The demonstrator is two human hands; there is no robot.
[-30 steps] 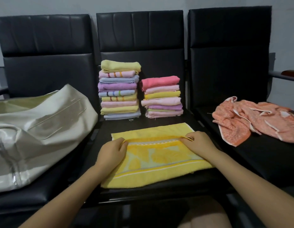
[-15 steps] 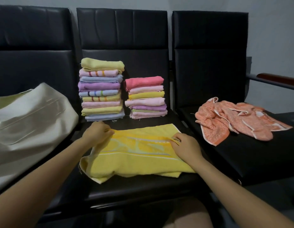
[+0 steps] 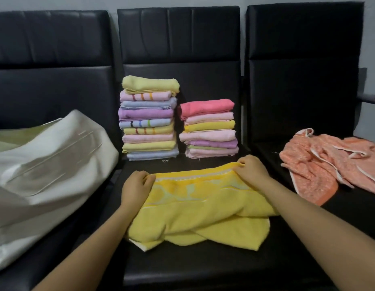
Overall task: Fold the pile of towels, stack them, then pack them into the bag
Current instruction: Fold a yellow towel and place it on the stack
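Observation:
A yellow towel (image 3: 199, 215) lies rumpled on the middle seat. My left hand (image 3: 135, 189) pinches its far left corner and my right hand (image 3: 252, 172) pinches its far right corner, holding the far edge lifted a little. Behind it stand two stacks of folded towels: a taller stack (image 3: 148, 118) on the left and a shorter stack (image 3: 209, 129) topped by a pink towel on the right. An unfolded orange towel (image 3: 333, 164) is heaped on the right seat. The white bag (image 3: 48, 171) lies on the left seat.
Three black padded chairs (image 3: 178, 38) stand side by side against a grey wall. An armrest (image 3: 371, 99) juts out at the far right edge. The front of the middle seat (image 3: 203, 269) shows bare black padding.
Both hands have carried the towel's edge away from me toward the stacks, and the near part of the towel has bunched up. The camera view swung left and back.

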